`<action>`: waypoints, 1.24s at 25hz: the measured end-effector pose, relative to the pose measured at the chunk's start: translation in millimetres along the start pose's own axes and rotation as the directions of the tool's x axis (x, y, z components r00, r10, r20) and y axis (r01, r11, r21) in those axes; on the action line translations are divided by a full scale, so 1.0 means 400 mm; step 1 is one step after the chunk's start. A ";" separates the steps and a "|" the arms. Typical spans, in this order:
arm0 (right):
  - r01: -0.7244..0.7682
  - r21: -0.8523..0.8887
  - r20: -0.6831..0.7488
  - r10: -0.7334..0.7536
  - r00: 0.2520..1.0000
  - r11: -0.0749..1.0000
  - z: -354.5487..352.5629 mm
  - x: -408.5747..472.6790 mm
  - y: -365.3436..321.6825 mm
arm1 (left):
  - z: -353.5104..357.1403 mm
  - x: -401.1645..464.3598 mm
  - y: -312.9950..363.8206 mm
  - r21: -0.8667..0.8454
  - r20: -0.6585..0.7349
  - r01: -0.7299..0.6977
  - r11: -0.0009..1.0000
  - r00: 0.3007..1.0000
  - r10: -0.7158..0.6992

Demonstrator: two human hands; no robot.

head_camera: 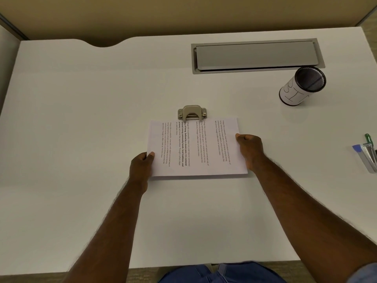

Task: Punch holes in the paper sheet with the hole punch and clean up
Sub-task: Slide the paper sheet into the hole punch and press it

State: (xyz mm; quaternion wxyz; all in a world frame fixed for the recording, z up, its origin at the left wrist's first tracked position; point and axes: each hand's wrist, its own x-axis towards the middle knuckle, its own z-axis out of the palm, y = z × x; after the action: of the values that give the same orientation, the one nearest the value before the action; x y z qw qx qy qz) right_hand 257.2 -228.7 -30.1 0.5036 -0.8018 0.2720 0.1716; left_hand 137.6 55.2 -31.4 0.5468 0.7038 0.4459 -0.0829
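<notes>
A printed paper sheet point(195, 148) lies sideways at the middle of the white desk point(81, 119). Its far edge sits in the mouth of a beige hole punch point(192, 112), which stands just beyond it. My left hand point(141, 165) grips the sheet's left edge near the front corner, thumb on top. My right hand point(250, 151) pinches the right edge, thumb on the paper.
A black mesh pen cup point(302, 85) wrapped in white paper stands at the back right. A grey cable hatch point(257, 56) is set into the desk behind it. Pens and a clear holder point(368, 154) lie at the right edge. A beige partition rises behind the desk.
</notes>
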 end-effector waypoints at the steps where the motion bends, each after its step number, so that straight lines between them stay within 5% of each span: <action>1: -0.003 0.002 0.000 0.003 1.000 1.000 0.001 0.000 0.001 | 0.000 0.001 0.001 -0.001 -0.001 -0.001 1.000 1.000 0.001; 26: 0.084 -0.177 -0.027 -0.090 0.996 0.981 0.023 0.028 -0.020 | -0.013 0.020 0.026 0.110 0.000 -0.036 0.993 0.999 0.036; 31: 0.243 -0.416 -0.187 -0.344 0.920 0.876 -0.014 0.003 -0.049 | -0.055 0.022 0.040 0.468 -0.042 -0.184 0.864 0.972 0.230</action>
State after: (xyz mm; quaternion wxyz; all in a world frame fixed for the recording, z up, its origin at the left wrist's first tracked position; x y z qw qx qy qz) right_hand 270.2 -227.1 -14.3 0.3172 -0.9323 0.1698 0.0382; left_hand 146.0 78.4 -16.9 0.3474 0.8604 0.3611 -0.0932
